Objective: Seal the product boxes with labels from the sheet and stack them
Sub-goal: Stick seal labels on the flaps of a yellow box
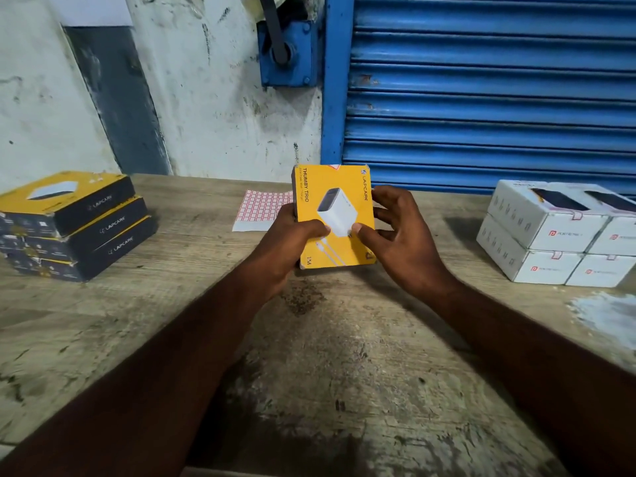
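Note:
A yellow charger box [335,201] is held above the middle of the wooden table, its printed face towards me. My left hand [287,244] grips its left edge, thumb on the front. My right hand [399,235] holds the right edge, thumb pressed on the front and fingers curled behind. Behind the box a label sheet [260,210] with a grid of red-bordered stickers lies flat on the table, partly hidden by the box and my left hand. At the left stands a stack of three yellow and black boxes [74,223].
White boxes [557,235] are stacked two high at the right end of the table [344,356], several with red labels over their flaps. A blue roller shutter [488,91] and a stained wall [206,98] close off the far side.

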The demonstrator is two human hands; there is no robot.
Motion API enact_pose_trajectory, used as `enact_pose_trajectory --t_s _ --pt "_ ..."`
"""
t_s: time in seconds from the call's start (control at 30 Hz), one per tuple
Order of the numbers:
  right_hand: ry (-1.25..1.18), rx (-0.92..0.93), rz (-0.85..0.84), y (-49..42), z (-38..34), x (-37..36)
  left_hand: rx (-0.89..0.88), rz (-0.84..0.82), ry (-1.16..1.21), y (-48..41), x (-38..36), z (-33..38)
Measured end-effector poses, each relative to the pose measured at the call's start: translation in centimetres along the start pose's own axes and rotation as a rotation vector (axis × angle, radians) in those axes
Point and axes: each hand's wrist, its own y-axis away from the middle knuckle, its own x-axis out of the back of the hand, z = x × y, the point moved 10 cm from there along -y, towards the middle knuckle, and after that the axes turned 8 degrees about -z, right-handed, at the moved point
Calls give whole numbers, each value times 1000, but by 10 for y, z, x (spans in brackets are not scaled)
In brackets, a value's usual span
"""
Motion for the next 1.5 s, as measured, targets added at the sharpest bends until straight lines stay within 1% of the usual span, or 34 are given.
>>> enact_pose_trajectory --t_s 0.1,0.33,0.57,0.73,0.9,1.07,1.5 --pt "48 32 33 2 -9 5 -43 -19 -2 0 -5 3" --pt "92 81 85 6 -18 10 -130 -5 -13 9 -7 16" --pt "185 146 134 8 -33 15 -301 33 -212 19 -9 37" --pt "248 204 160 11 -44 20 -408 21 -320 24 -11 47" --pt "334 282 156 13 -55 17 -450 -1 -349 26 -14 50" --pt "329 356 125 16 -62 11 -489 -22 -352 28 -17 54" --pt "300 357 117 17 -63 9 -541 -43 -393 29 -19 56"
